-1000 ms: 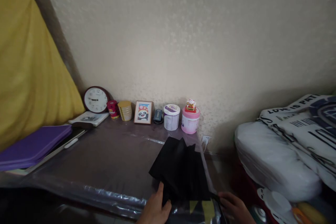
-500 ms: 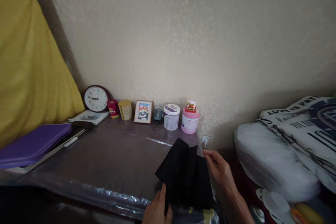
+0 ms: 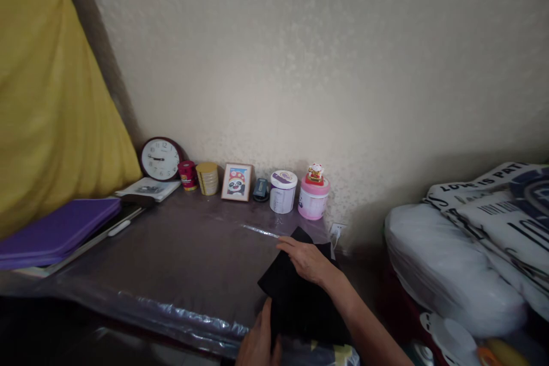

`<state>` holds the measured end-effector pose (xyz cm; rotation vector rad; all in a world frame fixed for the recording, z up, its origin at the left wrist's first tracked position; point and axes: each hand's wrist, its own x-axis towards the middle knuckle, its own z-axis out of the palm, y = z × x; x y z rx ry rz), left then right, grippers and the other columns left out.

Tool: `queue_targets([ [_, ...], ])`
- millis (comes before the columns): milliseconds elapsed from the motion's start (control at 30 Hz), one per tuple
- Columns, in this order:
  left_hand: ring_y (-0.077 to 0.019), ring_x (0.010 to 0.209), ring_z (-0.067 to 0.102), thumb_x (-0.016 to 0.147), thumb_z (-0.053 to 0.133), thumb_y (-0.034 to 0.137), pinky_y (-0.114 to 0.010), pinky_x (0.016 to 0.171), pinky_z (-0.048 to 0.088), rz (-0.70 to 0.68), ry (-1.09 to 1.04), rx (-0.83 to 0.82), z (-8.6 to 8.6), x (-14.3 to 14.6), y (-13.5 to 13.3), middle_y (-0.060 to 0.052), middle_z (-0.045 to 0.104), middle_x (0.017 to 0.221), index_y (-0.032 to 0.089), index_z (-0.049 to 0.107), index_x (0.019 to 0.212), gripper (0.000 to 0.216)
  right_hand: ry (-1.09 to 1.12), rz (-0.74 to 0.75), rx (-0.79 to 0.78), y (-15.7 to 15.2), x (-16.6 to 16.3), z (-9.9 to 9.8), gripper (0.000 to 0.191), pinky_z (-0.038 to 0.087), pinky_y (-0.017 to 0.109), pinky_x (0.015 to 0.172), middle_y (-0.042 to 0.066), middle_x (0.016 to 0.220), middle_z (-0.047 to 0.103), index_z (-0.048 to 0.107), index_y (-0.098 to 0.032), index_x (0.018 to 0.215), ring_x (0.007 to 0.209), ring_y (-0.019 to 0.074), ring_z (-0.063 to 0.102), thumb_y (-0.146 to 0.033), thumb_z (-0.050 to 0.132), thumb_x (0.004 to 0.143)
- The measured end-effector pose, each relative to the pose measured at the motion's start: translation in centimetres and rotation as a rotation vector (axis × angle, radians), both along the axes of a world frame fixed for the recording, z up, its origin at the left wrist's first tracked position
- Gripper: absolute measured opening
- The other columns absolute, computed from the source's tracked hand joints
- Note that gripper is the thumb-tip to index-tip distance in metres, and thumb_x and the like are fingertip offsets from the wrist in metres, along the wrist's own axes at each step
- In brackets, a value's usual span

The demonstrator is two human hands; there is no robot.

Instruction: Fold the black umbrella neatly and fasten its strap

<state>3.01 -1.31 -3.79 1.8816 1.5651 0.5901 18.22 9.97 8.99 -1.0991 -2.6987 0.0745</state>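
Observation:
A black cloth (image 3: 291,297) lies on the near right part of the covered table (image 3: 184,263), folds showing at its far end. My left hand (image 3: 259,337) is at its near left edge, with the fingers closed on the fabric; the fingertips are partly hidden. Across the far part of the cloth reaches my right hand (image 3: 306,260), palm down, its fingers stretched out to the left and touching the cloth near its upper left edge. My right forearm covers much of the cloth's right side.
Along the wall stand a clock (image 3: 160,158), a red can (image 3: 187,176), a panda picture frame (image 3: 237,182), a white tub (image 3: 283,192) and a pink tub (image 3: 314,199) bearing a cat figurine (image 3: 315,174). Purple folders (image 3: 60,231) lie left. A white plastic-wrapped bundle (image 3: 450,263) is at right.
My right hand has moved left from the table's right edge onto the far part of the black cloth. My left hand stays at the cloth's near left edge. The view has shifted slightly.

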Motion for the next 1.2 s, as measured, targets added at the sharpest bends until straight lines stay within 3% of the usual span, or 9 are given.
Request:
queue_targets([
  [133,-0.0172,0.106,0.053,0.072,0.038,0.015,-0.022,0.085,0.040,0.006,0.004,-0.045,0.3,0.2,0.2,-0.015,0.045,0.127,0.009,0.014,0.134,0.067,-0.077,-0.006,0.012,0.9,-0.2,-0.5,0.036,0.044,0.022,0.077,0.004,0.105,0.057,0.053,-0.021,0.106,0.092,0.0136,0.056,-0.006,0.035,0.079],
  [300,-0.0188,0.100,0.057,0.074,0.037,0.015,-0.025,0.079,0.043,0.014,0.058,-0.127,1.1,0.5,0.2,-0.017,0.052,0.119,0.008,0.018,0.130,0.059,-0.150,-0.063,0.025,1.6,0.0,-0.5,0.022,0.042,0.021,0.070,0.004,0.093,0.057,0.056,-0.019,0.091,0.081,0.0124,0.057,-0.015,0.035,0.086],
  [500,-0.0187,0.101,0.056,0.078,0.033,0.018,-0.025,0.081,0.042,-0.035,0.130,-0.109,1.7,0.6,0.1,-0.015,0.043,0.129,0.011,0.021,0.133,0.057,-0.163,-0.180,0.094,2.4,-0.6,-0.3,0.023,0.042,0.021,0.066,0.005,0.096,0.054,0.052,-0.019,0.095,0.078,0.0120,0.057,-0.019,0.029,0.090],
  [567,-0.0190,0.101,0.056,0.078,0.032,0.017,-0.025,0.080,0.043,-0.055,0.153,-0.117,2.2,0.6,0.0,-0.015,0.039,0.132,0.013,0.014,0.136,0.061,-0.179,-0.225,0.122,2.7,-1.0,-0.8,0.023,0.042,0.021,0.064,0.005,0.099,0.053,0.051,-0.019,0.096,0.076,0.0117,0.057,-0.019,0.029,0.090],
  [667,-0.0180,0.091,0.059,0.076,0.033,0.013,-0.024,0.073,0.044,-0.068,0.233,-0.143,3.3,0.8,0.0,-0.012,0.045,0.126,0.022,-0.002,0.138,0.071,-0.216,-0.243,0.149,3.0,-1.5,-1.9,0.022,0.043,0.021,0.063,0.006,0.099,0.053,0.051,-0.018,0.095,0.078,0.0125,0.057,-0.016,0.031,0.089],
  [800,-0.0182,0.090,0.058,0.072,0.035,0.006,-0.027,0.074,0.042,-0.133,0.420,-0.145,4.8,1.3,0.1,-0.006,0.054,0.110,0.036,-0.001,0.134,0.078,-0.226,-0.228,0.154,2.8,-1.6,-3.3,0.021,0.044,0.021,0.064,0.007,0.099,0.052,0.052,-0.018,0.095,0.083,0.0136,0.055,-0.013,0.033,0.087],
  [967,-0.0209,0.099,0.052,0.072,0.036,0.008,-0.033,0.083,0.040,-0.223,0.495,-0.121,5.4,1.5,0.6,-0.007,0.055,0.108,0.034,0.003,0.134,0.076,-0.188,-0.209,0.142,2.7,-1.3,-4.4,0.021,0.045,0.022,0.065,0.007,0.099,0.052,0.052,-0.017,0.095,0.085,0.0143,0.054,-0.014,0.032,0.088],
  [1200,-0.0237,0.099,0.050,0.067,0.040,0.006,-0.035,0.083,0.038,-0.206,0.500,-0.081,5.3,1.9,0.7,-0.008,0.056,0.107,0.032,0.004,0.135,0.081,-0.079,-0.204,0.129,2.2,-0.7,-5.3,0.021,0.045,0.023,0.069,0.007,0.102,0.052,0.054,-0.017,0.092,0.084,0.0141,0.054,-0.015,0.034,0.088],
])
